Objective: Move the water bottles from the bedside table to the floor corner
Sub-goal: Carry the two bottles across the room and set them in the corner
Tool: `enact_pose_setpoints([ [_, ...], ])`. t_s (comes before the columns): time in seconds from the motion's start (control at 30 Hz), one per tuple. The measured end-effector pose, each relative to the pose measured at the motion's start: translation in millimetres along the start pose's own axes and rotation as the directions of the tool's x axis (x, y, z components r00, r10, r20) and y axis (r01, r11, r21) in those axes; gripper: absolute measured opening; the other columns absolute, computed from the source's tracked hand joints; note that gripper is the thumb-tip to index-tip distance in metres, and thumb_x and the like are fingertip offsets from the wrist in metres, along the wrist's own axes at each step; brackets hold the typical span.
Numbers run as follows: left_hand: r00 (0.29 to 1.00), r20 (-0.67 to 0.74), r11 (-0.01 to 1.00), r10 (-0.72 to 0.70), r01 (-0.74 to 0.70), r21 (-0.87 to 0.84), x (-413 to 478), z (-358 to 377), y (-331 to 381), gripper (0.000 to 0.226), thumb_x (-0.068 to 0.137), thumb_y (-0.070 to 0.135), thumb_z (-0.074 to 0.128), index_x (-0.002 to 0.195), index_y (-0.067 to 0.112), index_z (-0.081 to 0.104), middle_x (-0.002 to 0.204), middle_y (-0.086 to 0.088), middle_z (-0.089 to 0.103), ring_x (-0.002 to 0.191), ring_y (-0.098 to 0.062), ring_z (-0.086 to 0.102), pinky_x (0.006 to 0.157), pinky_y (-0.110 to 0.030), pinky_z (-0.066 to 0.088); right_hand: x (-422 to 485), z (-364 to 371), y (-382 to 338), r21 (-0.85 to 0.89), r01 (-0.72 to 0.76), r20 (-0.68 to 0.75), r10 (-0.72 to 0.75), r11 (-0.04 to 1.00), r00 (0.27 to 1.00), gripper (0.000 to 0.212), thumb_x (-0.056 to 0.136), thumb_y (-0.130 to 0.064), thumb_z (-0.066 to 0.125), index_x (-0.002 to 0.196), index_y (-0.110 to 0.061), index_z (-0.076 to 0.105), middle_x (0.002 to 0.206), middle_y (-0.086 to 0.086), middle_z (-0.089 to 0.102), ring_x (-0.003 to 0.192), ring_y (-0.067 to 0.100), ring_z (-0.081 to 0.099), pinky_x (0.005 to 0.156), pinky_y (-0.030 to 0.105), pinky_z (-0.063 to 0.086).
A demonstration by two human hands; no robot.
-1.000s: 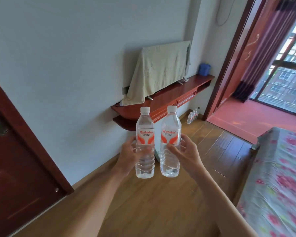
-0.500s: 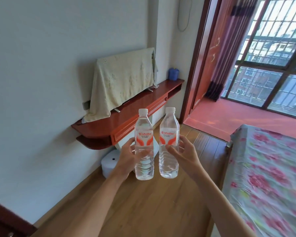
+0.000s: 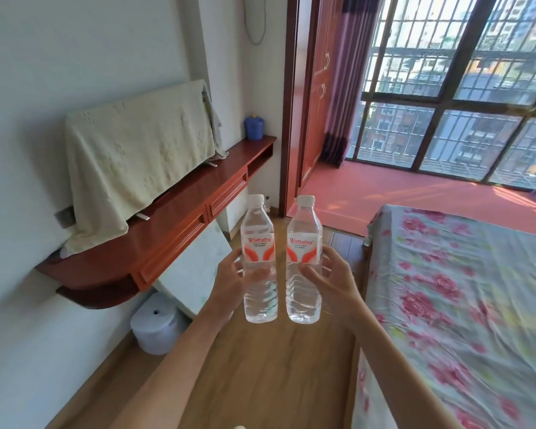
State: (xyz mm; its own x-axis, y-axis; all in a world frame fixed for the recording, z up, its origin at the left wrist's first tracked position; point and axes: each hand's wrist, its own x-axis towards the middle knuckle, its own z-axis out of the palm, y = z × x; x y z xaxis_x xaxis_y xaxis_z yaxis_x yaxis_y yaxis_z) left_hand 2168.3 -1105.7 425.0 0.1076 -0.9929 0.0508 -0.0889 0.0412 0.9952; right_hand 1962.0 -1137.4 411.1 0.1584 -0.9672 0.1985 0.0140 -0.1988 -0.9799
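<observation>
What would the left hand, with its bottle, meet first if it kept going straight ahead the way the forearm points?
Probably the white slab leaning beneath the red wall shelf, just beyond the left hand and its water bottle. Depth is unclear in this view; the hand might pass right of the slab and reach the far wall.

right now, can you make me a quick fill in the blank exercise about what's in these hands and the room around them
1. Each hand holds one clear water ____ with a white cap: the left hand and the right hand.
2. The labels on the left bottle and the right bottle are white and ____.
3. The bed has a ____ patterned cover.
4. On the red wall shelf, a cream ____ drapes over something.

Missing words: bottle; orange; flower; cloth
</observation>
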Motion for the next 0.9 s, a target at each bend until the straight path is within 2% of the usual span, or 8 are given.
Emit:
enact_pose_setpoints([
  [0.07,1.000,0.027,1.000,-0.013,0.013,-0.007,19.6,12.5,-4.0,0.053,0.069,0.037,0.079,0.118,0.027,0.061,0.111,0.011,0.071,0.099,-0.008,0.069,0.075,-0.016,0.051,13.5,-11.6,5.4,-0.001,-0.001,-0.026,0.001,1.000,1.000,0.057,0.075,-0.026,0.077,0.125,-0.006,0.057,0.114,0.005,0.071,0.103,0.022,0.070,0.085,0.039,0.059],
  [0.17,0.996,0.084,0.999,-0.018,0.020,-0.026,53.3,29.5,-10.3,0.041,0.077,0.024,0.079,0.114,0.029,0.063,0.107,0.013,0.073,0.096,-0.005,0.070,0.067,-0.012,0.052,39.3,-27.9,13.4,-0.014,-0.011,-0.063,0.010,1.000,0.998,0.055,0.076,-0.026,0.077,0.125,-0.007,0.057,0.115,0.004,0.071,0.103,0.021,0.070,0.086,0.037,0.058],
  [0.23,0.994,0.110,0.999,-0.020,0.024,-0.036,81.2,39.0,-14.9,0.041,0.078,0.021,0.079,0.115,0.028,0.063,0.108,0.012,0.073,0.097,-0.006,0.070,0.066,-0.012,0.053,59.1,-38.8,18.1,-0.018,-0.025,-0.081,0.023,1.000,0.996,0.048,0.079,-0.019,0.076,0.122,-0.010,0.058,0.113,0.002,0.071,0.101,0.019,0.071,0.085,0.033,0.058],
  [0.37,0.986,0.166,1.000,0.004,0.001,-0.027,146.0,57.0,-22.8,0.042,0.078,0.019,0.079,0.117,0.020,0.063,0.111,0.004,0.073,0.100,-0.016,0.071,0.080,-0.025,0.057,109.3,-63.4,33.5,-0.041,-0.042,-0.117,0.037,0.998,0.992,0.039,0.082,-0.010,0.075,0.117,-0.020,0.059,0.110,-0.001,0.072,0.100,0.016,0.071,0.084,0.030,0.058],
  [0.47,0.986,0.165,0.999,0.021,-0.016,-0.034,196.6,70.1,-26.7,0.044,0.075,0.024,0.082,0.115,0.019,0.065,0.109,0.006,0.073,0.099,-0.016,0.071,0.084,-0.033,0.057,154.3,-81.1,44.7,-0.064,-0.030,-0.147,0.021,0.997,0.989,0.040,0.082,-0.010,0.075,0.117,-0.022,0.059,0.111,-0.001,0.072,0.101,0.017,0.071,0.087,0.032,0.058],
  [0.63,0.981,0.190,0.999,0.038,-0.033,-0.030,273.0,92.4,-24.7,0.042,0.073,0.019,0.082,0.111,0.023,0.065,0.105,0.010,0.074,0.095,-0.012,0.072,0.076,-0.022,0.057,223.8,-105.3,57.6,-0.094,-0.010,-0.183,-0.008,0.996,0.983,0.040,0.082,-0.011,0.074,0.118,-0.019,0.059,0.114,0.000,0.071,0.102,0.018,0.071,0.087,0.035,0.058],
  [0.73,0.978,0.205,0.998,0.036,-0.023,-0.062,309.3,105.8,-22.3,0.046,0.068,0.024,0.081,0.112,0.020,0.065,0.105,0.006,0.074,0.094,-0.015,0.072,0.077,-0.026,0.058,258.2,-119.3,61.4,-0.101,-0.004,-0.184,-0.015,0.995,0.983,0.039,0.084,-0.007,0.073,0.118,-0.018,0.059,0.114,0.000,0.071,0.101,0.015,0.071,0.085,0.030,0.058],
  [0.9,0.970,0.238,0.995,0.040,-0.018,-0.094,359.7,126.9,-21.0,0.049,0.068,0.023,0.079,0.114,0.015,0.064,0.104,0.004,0.075,0.093,-0.016,0.072,0.073,-0.021,0.057,304.6,-144.3,71.0,-0.101,-0.001,-0.197,-0.019,0.995,0.980,0.039,0.084,-0.005,0.073,0.118,-0.014,0.058,0.112,0.001,0.071,0.100,0.015,0.071,0.083,0.029,0.058],
])
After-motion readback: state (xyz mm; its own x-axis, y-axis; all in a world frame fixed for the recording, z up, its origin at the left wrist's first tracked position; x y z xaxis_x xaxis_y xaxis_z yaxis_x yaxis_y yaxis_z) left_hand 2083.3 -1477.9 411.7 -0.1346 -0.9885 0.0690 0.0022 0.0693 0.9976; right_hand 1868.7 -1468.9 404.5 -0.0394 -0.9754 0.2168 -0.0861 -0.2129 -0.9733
